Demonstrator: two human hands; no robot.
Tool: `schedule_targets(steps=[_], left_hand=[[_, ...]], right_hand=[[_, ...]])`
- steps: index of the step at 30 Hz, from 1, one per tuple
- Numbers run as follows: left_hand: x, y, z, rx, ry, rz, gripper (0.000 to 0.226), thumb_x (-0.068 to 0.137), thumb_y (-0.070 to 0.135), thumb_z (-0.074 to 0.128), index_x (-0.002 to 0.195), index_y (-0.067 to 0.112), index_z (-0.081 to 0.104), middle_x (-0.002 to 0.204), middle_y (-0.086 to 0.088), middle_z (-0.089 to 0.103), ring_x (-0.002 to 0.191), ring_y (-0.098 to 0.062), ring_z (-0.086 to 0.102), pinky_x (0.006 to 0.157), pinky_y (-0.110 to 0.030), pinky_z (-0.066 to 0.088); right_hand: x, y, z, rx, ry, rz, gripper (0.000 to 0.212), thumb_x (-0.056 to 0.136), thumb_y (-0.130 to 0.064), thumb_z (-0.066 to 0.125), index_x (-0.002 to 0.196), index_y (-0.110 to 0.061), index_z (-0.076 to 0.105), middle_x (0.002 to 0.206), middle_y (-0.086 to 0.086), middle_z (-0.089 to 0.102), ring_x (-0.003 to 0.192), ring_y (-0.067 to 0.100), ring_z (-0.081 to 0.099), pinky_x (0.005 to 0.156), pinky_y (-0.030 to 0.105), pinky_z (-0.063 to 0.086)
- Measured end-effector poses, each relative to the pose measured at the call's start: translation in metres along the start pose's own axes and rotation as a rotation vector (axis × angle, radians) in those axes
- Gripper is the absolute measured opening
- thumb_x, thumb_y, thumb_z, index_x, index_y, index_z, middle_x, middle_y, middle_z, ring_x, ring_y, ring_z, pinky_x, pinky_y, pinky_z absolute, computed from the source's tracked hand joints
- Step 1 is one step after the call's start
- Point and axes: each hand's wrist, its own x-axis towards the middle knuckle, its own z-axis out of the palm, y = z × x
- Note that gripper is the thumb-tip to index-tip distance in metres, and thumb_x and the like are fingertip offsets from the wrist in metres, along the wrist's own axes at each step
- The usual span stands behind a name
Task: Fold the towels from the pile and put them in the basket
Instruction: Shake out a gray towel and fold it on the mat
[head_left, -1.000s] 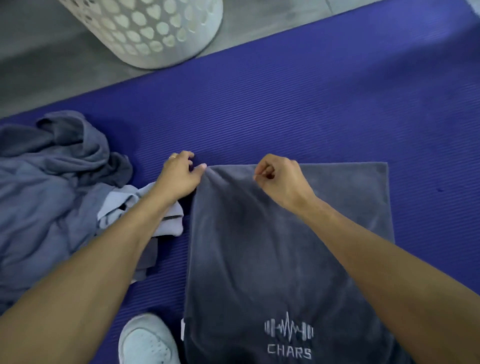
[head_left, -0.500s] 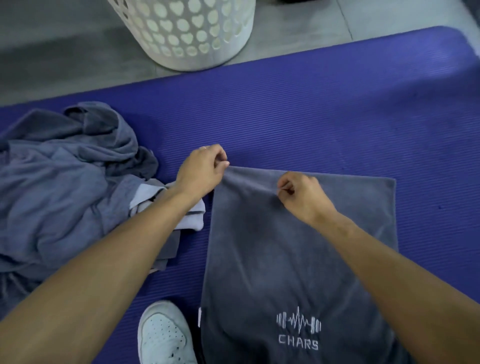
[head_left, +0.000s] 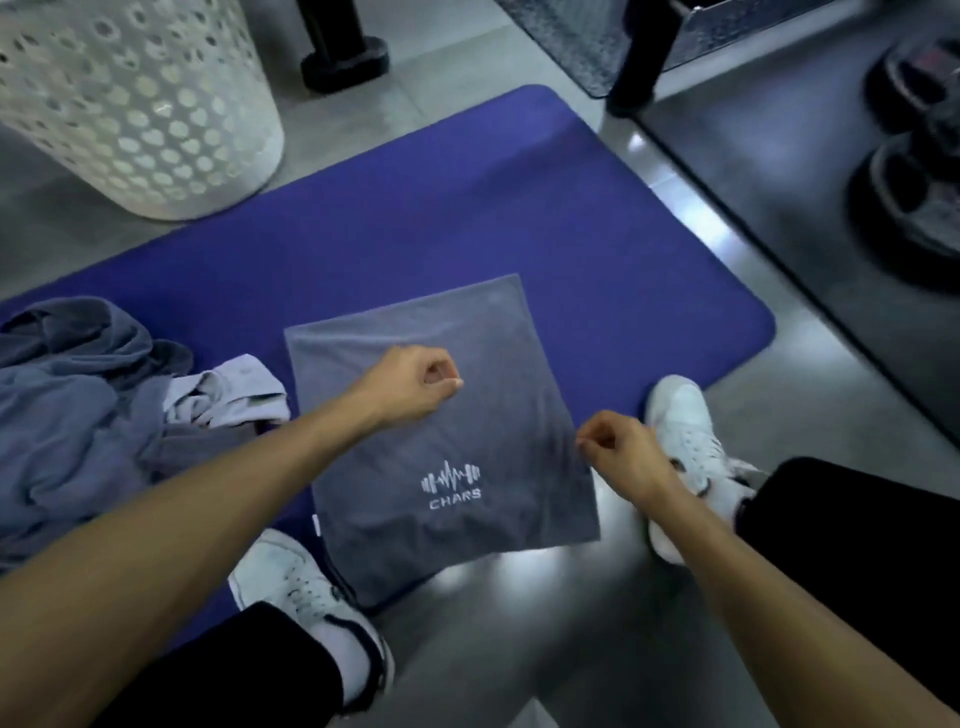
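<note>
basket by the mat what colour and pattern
White basket, wall pierced all over with small cut-out holes; head view.

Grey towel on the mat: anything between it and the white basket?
Nothing visible. The grey towel lies flat, partly on the purple mat, and only bare mat and floor separate it from the white basket at upper left. The towel pile sits off to the left, beside that path.

Purple mat (head_left: 415, 223) bears gray towel (head_left: 498, 338), towel pile (head_left: 67, 415).

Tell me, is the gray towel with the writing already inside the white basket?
No, the gray towel lies flat on the purple mat, while the white basket stands apart beyond it.
</note>
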Motion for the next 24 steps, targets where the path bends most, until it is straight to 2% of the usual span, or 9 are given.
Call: schedule_targets(steps=[5, 7, 9, 12, 14, 16, 18, 22, 24], left_hand=[[-0.026, 0.024, 0.056, -0.094, 0.028, -0.069, 0.008, 0.089, 0.026, 0.067, 0.086, 0.018, 0.069, 0.085, -0.006, 0.071, 0.081, -0.021, 0.064, 0.077, -0.032, 0.049], [-0.036, 0.024, 0.078, -0.157, 0.023, -0.101, 0.008, 0.090, 0.022, 0.067, 0.082, 0.020, 0.066, 0.078, -0.007, 0.068, 0.069, -0.015, 0.060, 0.071, -0.032, 0.048], [-0.047, 0.024, 0.097, -0.215, 0.027, -0.150, 0.013, 0.091, 0.014, 0.066, 0.080, 0.021, 0.064, 0.074, -0.006, 0.066, 0.060, -0.005, 0.054, 0.066, -0.027, 0.043], [-0.059, 0.029, 0.126, -0.344, 0.129, -0.220, 0.010, 0.088, 0.021, 0.068, 0.080, 0.025, 0.065, 0.077, -0.012, 0.071, 0.066, -0.015, 0.063, 0.068, -0.029, 0.049], [-0.065, 0.033, 0.142, -0.419, 0.179, -0.253, 0.007, 0.084, 0.029, 0.065, 0.078, 0.032, 0.064, 0.074, -0.002, 0.071, 0.068, -0.013, 0.064, 0.072, -0.030, 0.050], [-0.071, 0.034, 0.153, -0.462, 0.186, -0.261, 0.020, 0.089, 0.018, 0.067, 0.077, 0.034, 0.063, 0.068, 0.012, 0.069, 0.065, 0.001, 0.061, 0.073, -0.027, 0.050], [-0.077, 0.035, 0.160, -0.501, 0.167, -0.299, 0.027, 0.093, 0.008, 0.064, 0.078, 0.030, 0.064, 0.068, 0.014, 0.068, 0.063, 0.004, 0.061, 0.075, -0.025, 0.050], [-0.088, 0.033, 0.168, -0.627, 0.163, -0.400, 0.024, 0.094, 0.003, 0.061, 0.080, 0.022, 0.066, 0.075, -0.003, 0.069, 0.069, -0.016, 0.061, 0.082, -0.036, 0.053], [-0.088, 0.030, 0.171, -0.648, 0.168, -0.430, 0.023, 0.094, 0.002, 0.061, 0.080, 0.020, 0.066, 0.075, -0.004, 0.069, 0.073, -0.021, 0.061, 0.084, -0.040, 0.053]], right_hand=[[-0.043, 0.064, 0.006, -0.050, -0.076, 0.137, 0.007, 0.088, -0.015, 0.064, 0.081, -0.013, 0.065, 0.086, 0.006, 0.071, 0.089, 0.027, 0.067, 0.080, 0.031, 0.050], [-0.048, 0.080, 0.012, -0.070, -0.128, 0.158, 0.013, 0.089, -0.017, 0.063, 0.089, -0.005, 0.069, 0.093, 0.008, 0.072, 0.092, 0.028, 0.066, 0.081, 0.033, 0.051], [-0.046, 0.089, 0.020, -0.073, -0.135, 0.201, 0.016, 0.090, -0.020, 0.063, 0.094, -0.006, 0.068, 0.100, 0.009, 0.071, 0.097, 0.029, 0.065, 0.082, 0.032, 0.049], [-0.035, 0.102, 0.035, -0.061, -0.118, 0.284, 0.019, 0.090, -0.019, 0.058, 0.097, -0.004, 0.067, 0.102, 0.015, 0.070, 0.098, 0.036, 0.064, 0.081, 0.033, 0.049], [-0.033, 0.105, 0.048, -0.020, -0.123, 0.337, 0.022, 0.091, -0.020, 0.061, 0.107, -0.005, 0.065, 0.105, 0.015, 0.069, 0.100, 0.035, 0.064, 0.086, 0.035, 0.051], [-0.031, 0.105, 0.060, 0.037, -0.136, 0.357, 0.029, 0.089, -0.022, 0.066, 0.113, -0.006, 0.063, 0.108, 0.014, 0.068, 0.104, 0.034, 0.063, 0.090, 0.036, 0.051], [-0.025, 0.104, 0.070, 0.102, -0.134, 0.399, 0.030, 0.086, -0.025, 0.070, 0.108, -0.005, 0.065, 0.103, 0.013, 0.069, 0.098, 0.031, 0.064, 0.081, 0.032, 0.050], [-0.019, 0.105, 0.082, 0.320, -0.114, 0.484, 0.020, 0.082, -0.020, 0.075, 0.077, -0.005, 0.063, 0.071, 0.006, 0.064, 0.067, 0.023, 0.059, 0.057, 0.025, 0.039], [-0.021, 0.105, 0.078, 0.452, -0.131, 0.498, 0.016, 0.083, -0.016, 0.076, 0.076, -0.006, 0.065, 0.066, 0.003, 0.061, 0.060, 0.017, 0.053, 0.056, 0.024, 0.039]])
